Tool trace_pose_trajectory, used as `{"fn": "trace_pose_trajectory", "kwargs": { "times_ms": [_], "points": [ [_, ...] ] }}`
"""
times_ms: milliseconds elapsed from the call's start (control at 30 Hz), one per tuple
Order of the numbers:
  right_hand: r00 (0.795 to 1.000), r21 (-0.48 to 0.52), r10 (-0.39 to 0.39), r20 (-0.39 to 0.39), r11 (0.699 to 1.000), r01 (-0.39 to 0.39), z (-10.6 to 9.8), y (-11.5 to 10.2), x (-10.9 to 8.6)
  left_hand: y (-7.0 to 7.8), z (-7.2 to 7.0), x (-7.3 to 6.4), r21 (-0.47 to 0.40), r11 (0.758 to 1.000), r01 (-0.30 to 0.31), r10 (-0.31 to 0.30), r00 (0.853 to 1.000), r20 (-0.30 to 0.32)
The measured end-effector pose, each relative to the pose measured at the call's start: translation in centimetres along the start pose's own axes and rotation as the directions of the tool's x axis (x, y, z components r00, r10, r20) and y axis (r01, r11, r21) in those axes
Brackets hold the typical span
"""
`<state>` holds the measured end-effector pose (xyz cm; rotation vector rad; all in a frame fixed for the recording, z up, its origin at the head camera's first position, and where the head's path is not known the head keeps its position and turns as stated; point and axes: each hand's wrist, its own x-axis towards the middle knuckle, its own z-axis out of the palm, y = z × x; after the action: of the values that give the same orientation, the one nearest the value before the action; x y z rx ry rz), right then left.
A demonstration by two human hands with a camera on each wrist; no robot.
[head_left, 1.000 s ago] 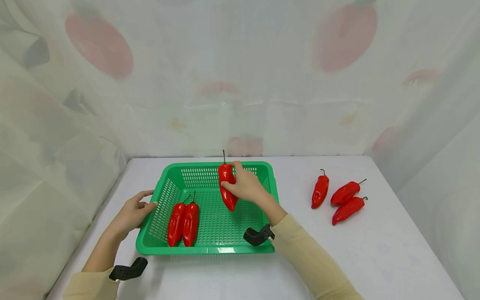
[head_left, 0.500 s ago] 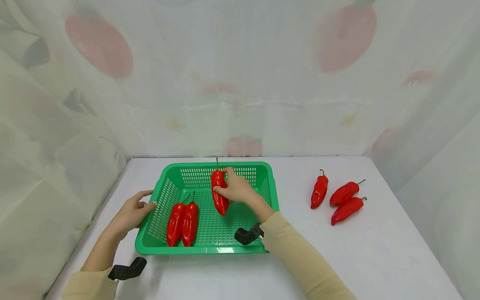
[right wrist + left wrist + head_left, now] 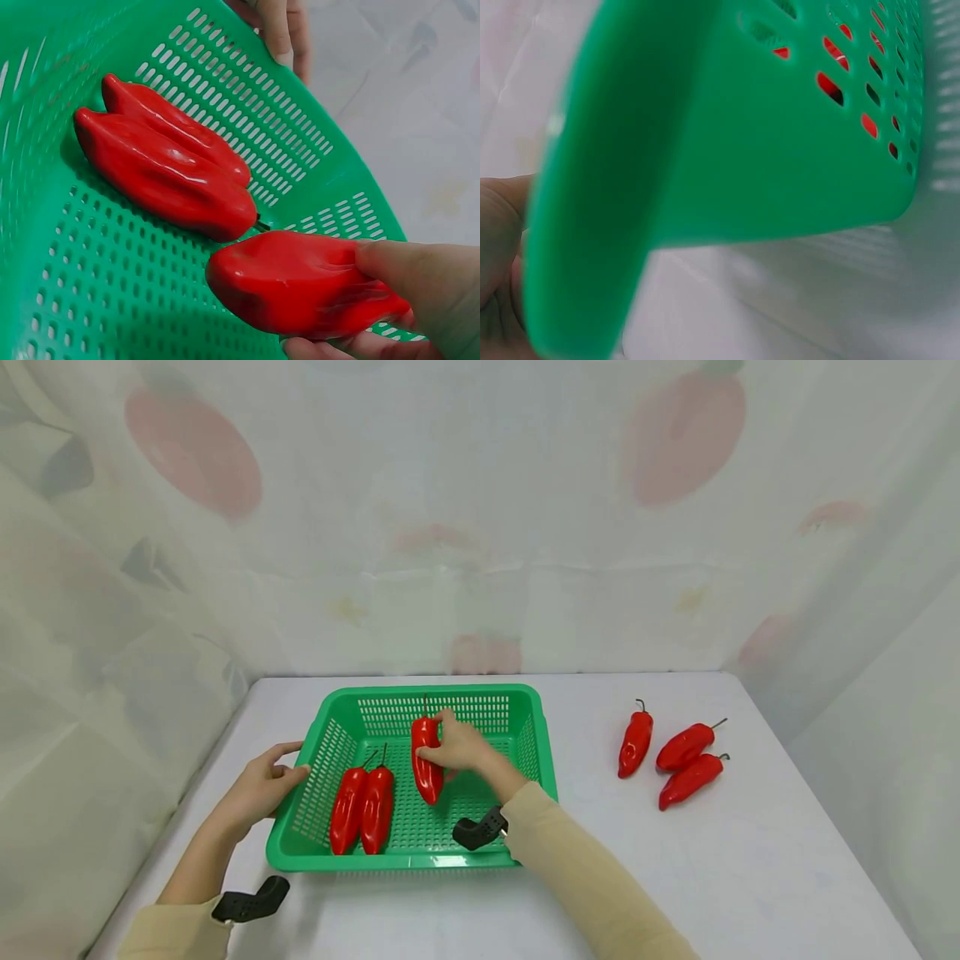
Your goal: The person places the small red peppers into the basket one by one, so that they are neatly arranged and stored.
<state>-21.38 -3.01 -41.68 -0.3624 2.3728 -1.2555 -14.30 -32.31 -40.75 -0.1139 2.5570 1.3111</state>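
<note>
My right hand (image 3: 463, 748) pinches a red pepper (image 3: 425, 768) between thumb and fingers, low inside a green plastic basket (image 3: 390, 862). The pepper's stem points to the back and its tip toward me. Two more red peppers, a left one (image 3: 347, 814) and a right one (image 3: 377, 814), lie side by side on the basket floor. With thumb on top, my left hand (image 3: 258, 787) grips the basket's left rim; its other fingers are partly hidden. The right wrist view has the held pepper (image 3: 292, 281) close over the slotted floor, near the stem end of the pair.
On the white table (image 3: 600, 877), right of the basket, lie three red peppers: one alone (image 3: 636, 743), and an upper one (image 3: 686, 747) against a lower one (image 3: 691, 781). A pale printed sheet (image 3: 480, 527) hangs behind the table, with more sheeting at both sides.
My right hand has carried the pepper left and down into the basket, closer to the two lying there. My left hand has stayed on the rim.
</note>
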Motion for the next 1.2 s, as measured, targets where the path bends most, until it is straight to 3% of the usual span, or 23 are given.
{"fn": "trace_pose_trajectory", "kwargs": {
  "times_ms": [767, 1200],
  "points": [
    [0.991, 0.04, 0.071, 0.117, 0.996, -0.076, 2.5, 0.8, 0.8, 0.2, 0.1, -0.1, 0.015, 1.0, 0.009, -0.009, 1.0, 0.002],
    [0.983, 0.051, 0.113, 0.142, 0.991, -0.121, 3.2, 0.9, 0.9, 0.1, 0.0, 0.1, 0.014, 1.0, 0.003, -0.003, 1.0, -0.005]
  ]
}}
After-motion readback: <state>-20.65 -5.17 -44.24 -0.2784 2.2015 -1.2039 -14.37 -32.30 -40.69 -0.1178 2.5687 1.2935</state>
